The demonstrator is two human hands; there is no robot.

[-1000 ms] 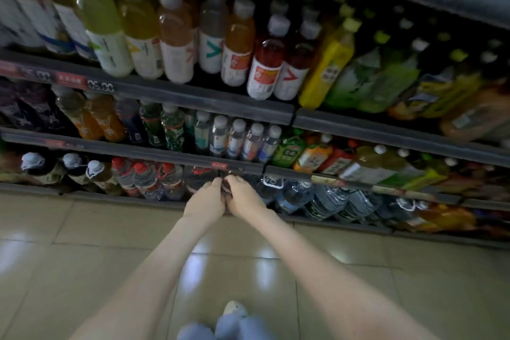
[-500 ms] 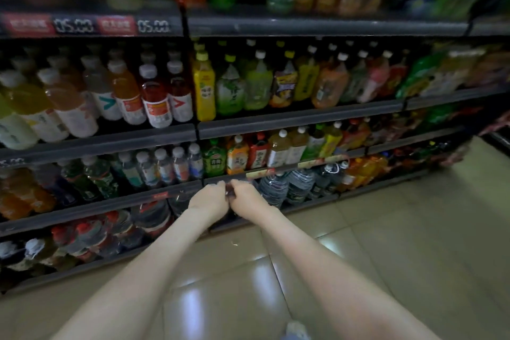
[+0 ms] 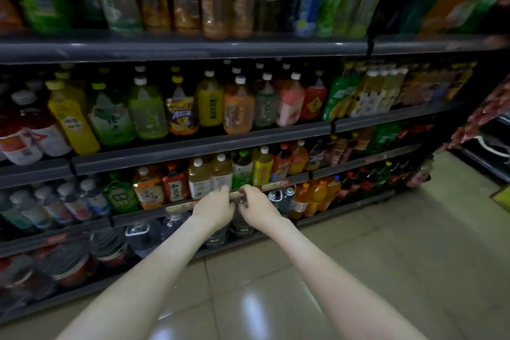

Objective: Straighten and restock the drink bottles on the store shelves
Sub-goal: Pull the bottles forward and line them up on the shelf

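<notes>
Left hand (image 3: 214, 208), right hand (image 3: 258, 208) sat close together, nearly touching, fingers curled at shelf rail (image 3: 143, 214); grip unclear, cannot tell. Just beyond fingertips stood amber tea bottles (image 3: 199, 183): full, probably heavy, slick plastic; grasp mid-body, not cap.

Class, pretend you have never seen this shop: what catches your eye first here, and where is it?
The left hand and right hand meet, almost touching, at the front rail of a low shelf, bare forearms stretching up from the bottom edge. Behind them stand rows of bright drink bottles, a tall yellow bottle standing out at the left of the middle shelf.
</notes>
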